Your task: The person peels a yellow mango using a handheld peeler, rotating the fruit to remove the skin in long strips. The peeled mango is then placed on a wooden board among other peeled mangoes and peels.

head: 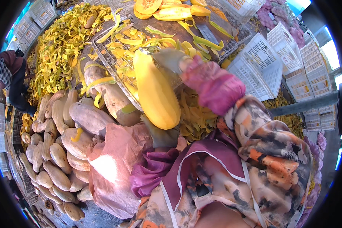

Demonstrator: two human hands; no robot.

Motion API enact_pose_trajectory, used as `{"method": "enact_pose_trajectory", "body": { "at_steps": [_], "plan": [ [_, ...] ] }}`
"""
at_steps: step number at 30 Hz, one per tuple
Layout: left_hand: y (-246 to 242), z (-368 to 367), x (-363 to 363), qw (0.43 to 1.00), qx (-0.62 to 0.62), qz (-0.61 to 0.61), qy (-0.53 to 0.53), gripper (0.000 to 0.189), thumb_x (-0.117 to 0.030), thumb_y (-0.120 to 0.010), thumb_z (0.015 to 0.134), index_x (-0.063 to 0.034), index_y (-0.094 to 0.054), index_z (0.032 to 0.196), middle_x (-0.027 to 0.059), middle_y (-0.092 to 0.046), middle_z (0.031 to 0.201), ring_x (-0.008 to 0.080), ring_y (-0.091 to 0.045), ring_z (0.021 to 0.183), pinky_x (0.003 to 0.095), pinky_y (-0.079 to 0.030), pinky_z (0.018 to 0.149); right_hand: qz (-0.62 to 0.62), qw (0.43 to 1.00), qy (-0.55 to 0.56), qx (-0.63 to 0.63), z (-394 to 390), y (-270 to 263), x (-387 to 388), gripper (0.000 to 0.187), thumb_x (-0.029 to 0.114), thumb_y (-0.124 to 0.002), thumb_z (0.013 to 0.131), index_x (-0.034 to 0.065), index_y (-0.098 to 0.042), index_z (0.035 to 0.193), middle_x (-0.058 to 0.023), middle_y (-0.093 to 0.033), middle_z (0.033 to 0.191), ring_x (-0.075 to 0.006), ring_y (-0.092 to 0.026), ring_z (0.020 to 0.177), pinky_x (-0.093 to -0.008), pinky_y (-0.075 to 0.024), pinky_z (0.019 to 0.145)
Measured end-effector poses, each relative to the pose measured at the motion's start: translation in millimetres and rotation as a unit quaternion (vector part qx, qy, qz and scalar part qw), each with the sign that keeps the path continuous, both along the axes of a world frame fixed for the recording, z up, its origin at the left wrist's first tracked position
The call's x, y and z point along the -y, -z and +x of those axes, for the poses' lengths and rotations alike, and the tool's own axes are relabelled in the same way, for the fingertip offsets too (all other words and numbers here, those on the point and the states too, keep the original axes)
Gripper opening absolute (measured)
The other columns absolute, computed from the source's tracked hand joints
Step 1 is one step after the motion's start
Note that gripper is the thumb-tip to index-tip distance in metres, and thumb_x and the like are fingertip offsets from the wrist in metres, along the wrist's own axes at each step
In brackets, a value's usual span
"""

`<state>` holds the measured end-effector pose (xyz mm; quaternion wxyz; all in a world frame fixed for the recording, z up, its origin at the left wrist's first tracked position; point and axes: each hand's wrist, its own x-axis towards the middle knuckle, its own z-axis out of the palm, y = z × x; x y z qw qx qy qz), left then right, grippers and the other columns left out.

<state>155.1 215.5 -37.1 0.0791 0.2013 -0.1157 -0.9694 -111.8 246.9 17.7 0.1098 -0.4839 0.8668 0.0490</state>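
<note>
A large peeled yellow squash (156,94) lies lengthwise before me, its near end against my left hand (162,134), which is in a dark grey glove and grips it from below. Its fingers are mostly hidden. My right hand (169,59), in a blurred grey glove, is at the squash's far end, closed around a small metal-ended peeling tool (145,51); the tool's handle is hidden. Under the squash a wire rack (109,67) bears yellow-green peel strips (131,41). An unpeeled squash (115,102) with peel strips on it lies left of the rack.
Unpeeled squashes (57,173) are piled at left, beside a pink mesh sack (116,176). A peel heap (62,42) lies beyond. Cut squash pieces (173,13) and a flat metal blade (207,33) lie ahead. White plastic crates (259,65) stand at right. Another person (14,77) bends at far left.
</note>
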Motion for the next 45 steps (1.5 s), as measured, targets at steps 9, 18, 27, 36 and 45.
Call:
{"method": "enact_pose_trajectory", "body": {
  "at_steps": [9,18,27,36,45],
  "plan": [
    [23.9,-7.1,-14.0,0.971,0.008,-0.234,-0.05,0.067,-0.052,-0.051,0.099,-0.0168,-0.03,0.153,0.0091,-0.04,0.152,0.0291,-0.045,0.136,0.0462,-0.044,0.108,-0.001,0.993,-0.07,0.092,47.7,-24.1,-50.8,0.033,0.029,-0.049,0.099,0.0018,-0.066,0.108,-0.0194,-0.071,0.103,-0.035,-0.07,0.091,-0.0443,-0.0543,0.08],
    [23.4,-2.6,-20.9,0.727,0.041,-0.679,-0.091,0.063,-0.058,-0.038,0.104,-0.0187,-0.034,0.153,0.0049,-0.043,0.152,0.0246,-0.048,0.134,0.0437,-0.046,0.107,-0.101,0.852,0.28,0.43,216.2,-29.8,-170.4,0.024,0.024,-0.054,0.096,0.0072,-0.064,0.11,-0.0152,-0.059,0.099,-0.0319,-0.063,0.095,-0.0443,-0.0519,0.084],
    [-9.3,-2.1,-17.7,0.996,0.048,-0.064,-0.027,0.062,-0.051,-0.035,0.102,-0.0163,-0.032,0.153,0.0048,-0.04,0.154,0.0229,-0.042,0.139,0.0368,-0.04,0.111,0.05,0.984,-0.107,-0.135,-56.6,-5.1,11.5,0.025,0.014,-0.06,0.091,0.0063,-0.072,0.111,-0.0153,-0.073,0.108,-0.0315,-0.072,0.098,-0.0395,-0.0565,0.081],
    [37.3,-5.6,-31.7,0.95,0.028,-0.311,0.015,0.068,-0.025,-0.049,0.09,-0.0105,-0.027,0.152,0.0106,-0.036,0.153,0.0281,-0.04,0.138,0.0377,-0.038,0.112,-0.01,0.992,-0.09,0.083,26.2,-14.1,-77.6,0.026,0.006,-0.065,0.085,0.002,-0.066,0.111,-0.0166,-0.073,0.096,-0.0358,-0.072,0.089,-0.0424,-0.0577,0.072],
    [14.0,-8.6,-38.8,0.989,0.046,-0.125,-0.067,0.076,-0.008,-0.064,0.082,0.0047,-0.025,0.147,0.0218,-0.047,0.139,0.0335,-0.048,0.129,0.0413,-0.038,0.112,0.015,0.996,-0.043,0.07,162.2,-71.9,-171.3,0.043,0.011,-0.056,0.09,0.0107,-0.055,0.133,-0.0124,-0.064,0.117,-0.0314,-0.068,0.097,-0.0395,-0.0559,0.084]
  ]
}}
